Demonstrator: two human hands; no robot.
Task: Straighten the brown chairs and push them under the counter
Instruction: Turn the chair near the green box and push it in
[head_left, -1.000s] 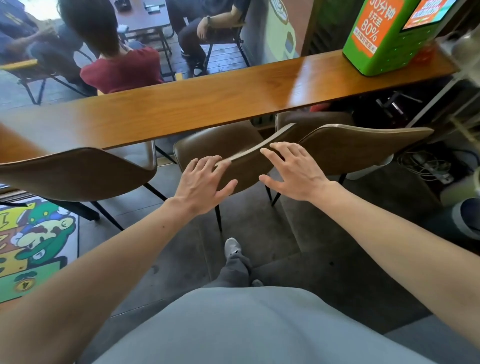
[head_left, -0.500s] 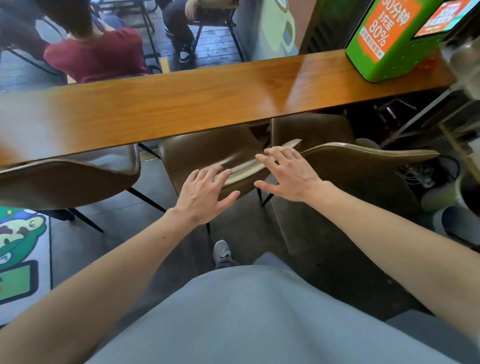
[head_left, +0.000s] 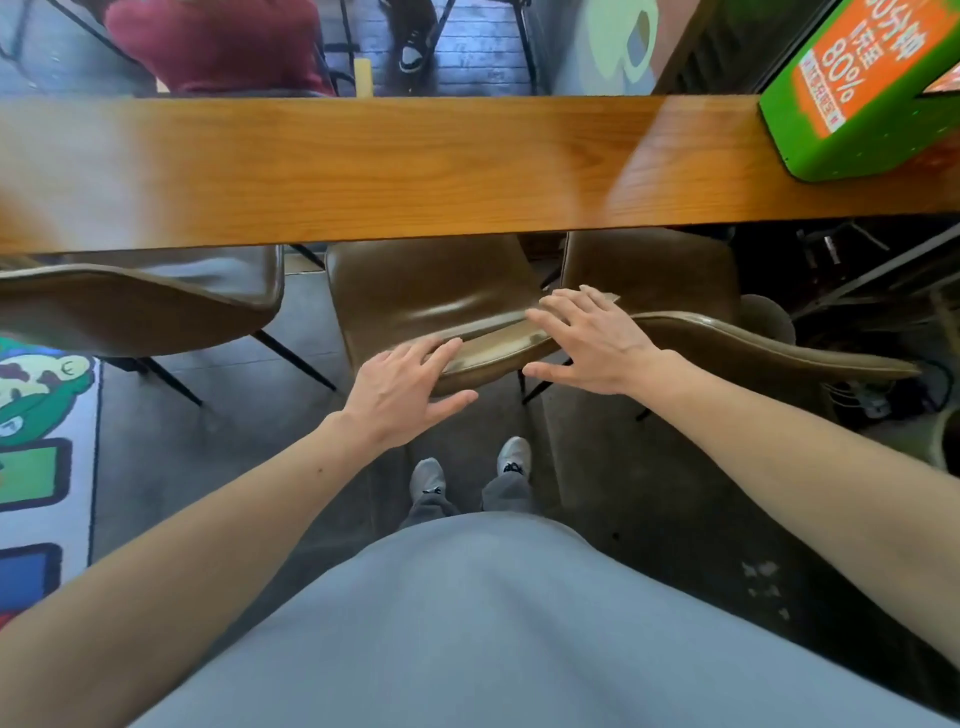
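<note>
Three brown chairs stand along the wooden counter (head_left: 363, 166). The middle chair (head_left: 431, 291) has its seat partly under the counter edge and its backrest towards me. My left hand (head_left: 405, 384) lies flat on the top rim of that backrest near its left end, fingers spread, thumb behind the back. My right hand (head_left: 587, 338) rests the same way on the rim's right end. The left chair (head_left: 156, 306) and the right chair (head_left: 753, 343) also sit partly under the counter. The right chair's backrest almost touches the middle one.
A green and orange kiosk box (head_left: 857, 88) stands on the counter's right end. A colourful rug (head_left: 41, 441) covers the floor at left. Cables and clutter (head_left: 857, 395) lie under the counter at right. A person in red (head_left: 218, 47) sits beyond the counter.
The middle chair has slid forward, farther under the counter, with both hands staying on its backrest. I have stepped closer, and the view now looks down more steeply.
</note>
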